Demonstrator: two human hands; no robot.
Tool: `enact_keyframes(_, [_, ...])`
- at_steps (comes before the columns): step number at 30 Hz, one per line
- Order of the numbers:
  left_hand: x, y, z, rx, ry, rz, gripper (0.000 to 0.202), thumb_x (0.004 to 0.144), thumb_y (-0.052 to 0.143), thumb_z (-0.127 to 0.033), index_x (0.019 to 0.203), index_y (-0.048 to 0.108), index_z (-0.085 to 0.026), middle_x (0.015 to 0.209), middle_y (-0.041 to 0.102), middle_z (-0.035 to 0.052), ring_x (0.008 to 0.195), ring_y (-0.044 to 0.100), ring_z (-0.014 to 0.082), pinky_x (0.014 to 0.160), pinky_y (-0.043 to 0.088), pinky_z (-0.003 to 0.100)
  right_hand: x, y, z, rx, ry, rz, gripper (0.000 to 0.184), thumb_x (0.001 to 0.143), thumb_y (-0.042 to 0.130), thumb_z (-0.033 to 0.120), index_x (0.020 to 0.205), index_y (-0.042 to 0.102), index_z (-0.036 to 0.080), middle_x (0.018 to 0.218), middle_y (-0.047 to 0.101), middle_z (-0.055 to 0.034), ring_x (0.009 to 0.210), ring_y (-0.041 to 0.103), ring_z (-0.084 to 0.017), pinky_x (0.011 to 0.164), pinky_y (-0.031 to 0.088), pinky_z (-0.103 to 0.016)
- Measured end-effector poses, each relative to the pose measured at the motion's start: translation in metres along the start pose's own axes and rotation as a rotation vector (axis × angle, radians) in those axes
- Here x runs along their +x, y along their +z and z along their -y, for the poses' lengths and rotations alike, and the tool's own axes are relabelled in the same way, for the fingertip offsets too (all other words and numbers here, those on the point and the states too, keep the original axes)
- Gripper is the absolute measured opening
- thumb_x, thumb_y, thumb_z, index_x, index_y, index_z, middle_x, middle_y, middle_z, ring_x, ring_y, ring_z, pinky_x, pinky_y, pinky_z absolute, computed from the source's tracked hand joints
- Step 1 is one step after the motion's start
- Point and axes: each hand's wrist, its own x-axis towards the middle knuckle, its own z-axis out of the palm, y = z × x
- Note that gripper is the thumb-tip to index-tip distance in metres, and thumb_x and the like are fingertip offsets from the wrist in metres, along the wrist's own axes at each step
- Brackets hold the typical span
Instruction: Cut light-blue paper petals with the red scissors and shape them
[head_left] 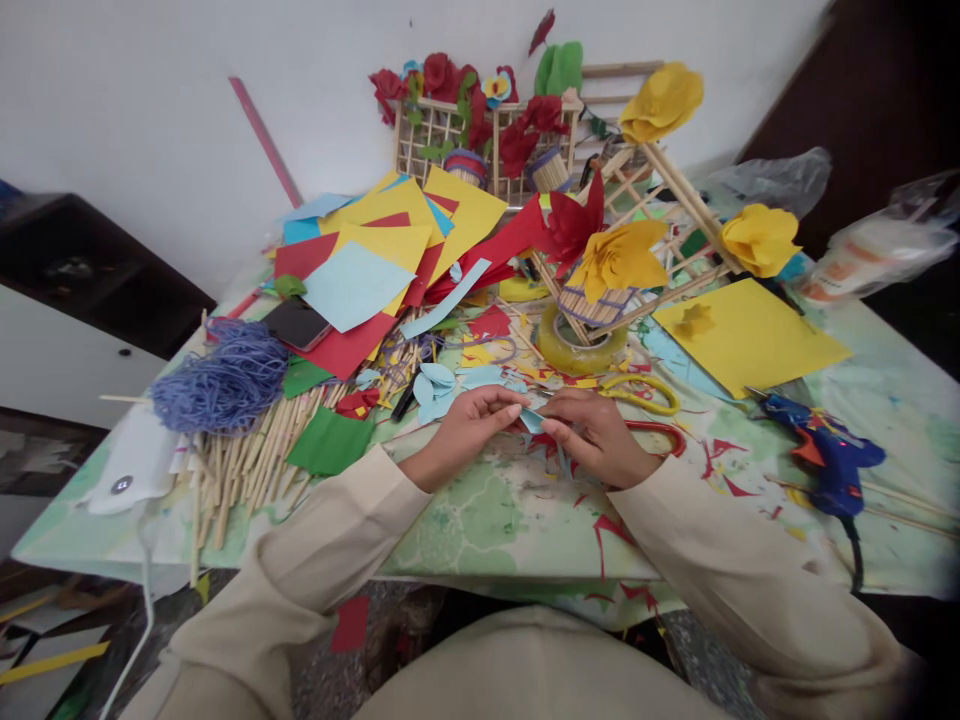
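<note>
Against a pale wall (315, 60), the worktop (465, 525) carries scattered paper scraps (739, 488). Above its near middle, the left hand (474, 425) and right hand (596, 437) pinch a small light-blue paper piece (532, 420) between thumbs and fingers, probably to keep it steady. Light-blue petals (435, 385) lie just beyond, likely for easy reach; the glue gun (829, 450) rests well to the right, perhaps to spare the fingers.

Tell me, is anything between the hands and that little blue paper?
Nothing visible is: the left hand and right hand both hold the light blue paper directly in their fingertips.
</note>
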Motion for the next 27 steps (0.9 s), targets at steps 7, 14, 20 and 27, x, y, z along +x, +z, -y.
enact_keyframes(7, [-0.001,-0.001,0.006,0.035,-0.007,0.032,0.041,0.071,0.073,-0.028,0.108,0.060,-0.017,0.070,0.065,-0.0002,0.066,0.062,0.0120,0.067,0.050,0.025,0.003,0.004,0.000,0.013,0.148,-0.073,0.043,0.093,0.037,0.036,0.053,0.036,0.020,0.054,0.038,0.0025,0.052,0.038,-0.011,0.054,0.028,-0.026])
enact_keyframes(14, [0.002,-0.004,0.005,0.034,0.036,-0.072,0.045,0.068,0.073,-0.024,0.110,0.058,-0.016,0.069,0.063,-0.0020,0.060,0.058,0.0095,0.061,0.047,0.023,0.007,0.010,-0.001,0.002,0.207,-0.111,0.038,0.088,0.042,0.034,0.054,0.031,0.021,0.052,0.033,0.0044,0.050,0.032,-0.009,0.051,0.023,-0.026])
enact_keyframes(20, [0.002,-0.001,0.005,0.048,0.059,-0.080,0.040,0.067,0.074,-0.027,0.103,0.061,-0.016,0.070,0.061,-0.0015,0.061,0.055,0.0095,0.058,0.043,0.022,0.007,0.017,0.000,0.036,0.219,-0.091,0.036,0.087,0.044,0.032,0.055,0.034,0.020,0.053,0.034,0.0051,0.051,0.030,-0.009,0.050,0.021,-0.025])
enact_keyframes(27, [0.003,-0.002,0.010,0.084,0.048,-0.053,0.042,0.069,0.075,-0.031,0.106,0.060,-0.017,0.075,0.061,0.0006,0.062,0.054,0.0105,0.058,0.042,0.022,0.007,0.018,0.000,0.098,0.215,-0.092,0.029,0.087,0.047,0.032,0.061,0.046,0.019,0.057,0.046,0.0037,0.054,0.039,-0.010,0.053,0.027,-0.024])
